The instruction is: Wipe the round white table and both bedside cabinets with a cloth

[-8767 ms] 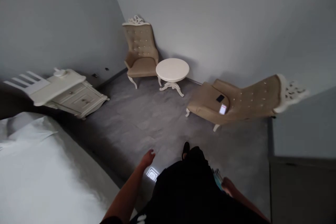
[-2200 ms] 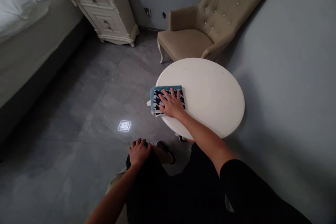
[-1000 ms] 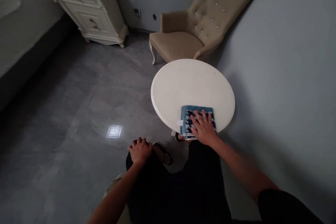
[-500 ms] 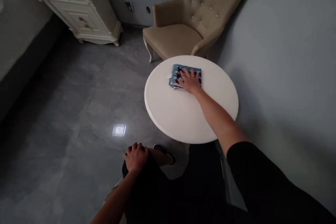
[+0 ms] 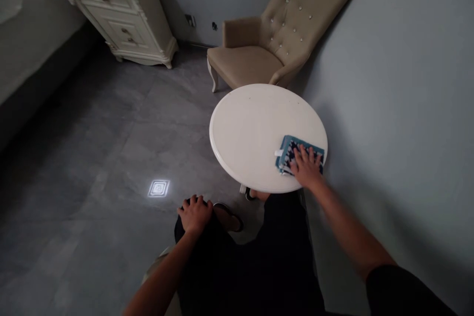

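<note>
My right hand (image 5: 306,165) lies flat with spread fingers on a folded cloth (image 5: 289,145), pressing it to the tabletop. The cloth is teal with a dark and white pattern, and a small white tag sticks out at its left side. It sits near the right front edge of a round white table (image 5: 252,133). Part of the cloth is hidden beneath my palm. On my left knee rests my left hand (image 5: 195,213), its fingers apart and nothing in it.
Behind the table stands a tan armchair (image 5: 244,64) with a buttoned back. A white cabinet (image 5: 129,34) and a bed (image 5: 29,44) are at the left. The grey wall (image 5: 400,84) closes in on the right. A bright square pattern (image 5: 159,188) shows on the floor.
My right hand has slid the cloth from the far middle of the tabletop toward me and to the right. My left hand stays on the knee. The view has shifted slightly.
</note>
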`<state>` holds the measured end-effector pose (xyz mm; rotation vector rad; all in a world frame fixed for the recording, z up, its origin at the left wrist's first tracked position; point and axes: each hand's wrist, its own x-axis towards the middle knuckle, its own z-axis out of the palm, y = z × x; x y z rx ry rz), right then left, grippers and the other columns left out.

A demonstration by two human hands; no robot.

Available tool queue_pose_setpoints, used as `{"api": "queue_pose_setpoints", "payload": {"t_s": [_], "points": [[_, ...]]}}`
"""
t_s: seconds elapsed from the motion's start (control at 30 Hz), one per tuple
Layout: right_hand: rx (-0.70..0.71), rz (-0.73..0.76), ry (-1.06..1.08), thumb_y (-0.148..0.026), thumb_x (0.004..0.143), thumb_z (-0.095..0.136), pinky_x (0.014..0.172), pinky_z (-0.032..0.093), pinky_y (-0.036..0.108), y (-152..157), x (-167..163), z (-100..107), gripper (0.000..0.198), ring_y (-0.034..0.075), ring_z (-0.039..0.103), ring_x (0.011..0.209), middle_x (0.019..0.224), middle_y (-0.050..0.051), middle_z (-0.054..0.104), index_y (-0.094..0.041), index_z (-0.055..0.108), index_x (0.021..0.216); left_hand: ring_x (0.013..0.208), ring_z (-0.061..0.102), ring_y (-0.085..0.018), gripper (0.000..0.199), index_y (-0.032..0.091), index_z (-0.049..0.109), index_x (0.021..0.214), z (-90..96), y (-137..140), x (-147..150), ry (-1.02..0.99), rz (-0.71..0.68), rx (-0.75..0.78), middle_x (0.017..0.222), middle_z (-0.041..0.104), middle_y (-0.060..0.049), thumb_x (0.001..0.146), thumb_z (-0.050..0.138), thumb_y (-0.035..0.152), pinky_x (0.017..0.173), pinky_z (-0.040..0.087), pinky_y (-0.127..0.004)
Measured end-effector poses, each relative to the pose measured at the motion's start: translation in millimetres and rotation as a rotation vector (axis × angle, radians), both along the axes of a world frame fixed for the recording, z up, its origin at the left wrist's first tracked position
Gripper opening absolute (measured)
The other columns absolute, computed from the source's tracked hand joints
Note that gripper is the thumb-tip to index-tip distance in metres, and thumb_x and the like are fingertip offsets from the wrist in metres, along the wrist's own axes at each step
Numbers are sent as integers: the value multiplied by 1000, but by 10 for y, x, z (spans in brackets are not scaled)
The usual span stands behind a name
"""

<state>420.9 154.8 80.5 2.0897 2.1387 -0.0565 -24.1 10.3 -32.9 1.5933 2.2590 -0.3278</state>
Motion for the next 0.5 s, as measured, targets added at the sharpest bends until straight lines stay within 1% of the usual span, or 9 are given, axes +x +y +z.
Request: {"api": "queue_pose_setpoints", "payload": {"t_s": [0.03,0.1,0.17,0.2,0.27,0.33,0.43,0.5], "points": [[2,50,8,-52,113,36,140,21,86,-167,-157,-16,77,53,19,180,195,9,25,-24,42,185,149,54,-49,59,18,81,141,-2,-2,-1,2,-1,-1,165,66,-21,110,42,49,116,44,-66],[-1,162,37,-58,111,38,142,20,84,-373,-524,-31,80,49,18,181,194,0,28,-38,31,188,148,54,-49,59,18,81,141,-8,-1,-4,7,-8,-7,165,66,-21,110,43,50,115,45,-66],[-12,284,69,-65,109,38,145,20,81,-378,-924,-24,81,43,16,182,192,-12,28,-53,18,186,147,55,-49,58,18,81,140,-19,4,-9,13,-16,-13,163,67,-22,110,44,50,115,45,-66],[-18,343,83,-68,109,37,146,20,79,-301,-1124,-14,80,40,14,183,192,-16,27,-56,15,185,147,55,-48,58,18,81,140,-24,8,-11,18,-18,-14,163,67,-22,110,44,50,115,45,-65],[-29,444,111,-69,110,36,149,17,76,2,-1505,13,79,37,8,184,192,-20,22,-55,16,185,147,55,-48,57,19,80,142,-34,18,-16,27,-24,-16,163,67,-22,110,43,50,115,45,-64],[-36,510,152,-68,112,37,149,14,76,460,-1841,37,77,39,6,184,193,-21,20,-50,25,186,149,54,-48,58,19,79,145,-38,36,-19,36,-30,-26,165,66,-21,111,43,50,115,45,-63],[-43,519,232,-69,114,39,148,12,76,1283,-2217,49,75,42,11,184,193,-19,21,-45,36,185,151,53,-48,59,19,77,148,-36,83,-20,50,-29,-62,168,64,-20,112,42,49,116,45,-62],[-38,499,293,-68,116,41,148,6,77,1834,-2354,44,74,43,12,183,195,-15,20,-39,40,184,152,53,-47,58,20,77,148,-40,122,-24,55,-24,-88,169,64,-19,111,43,48,117,45,-62]]}}
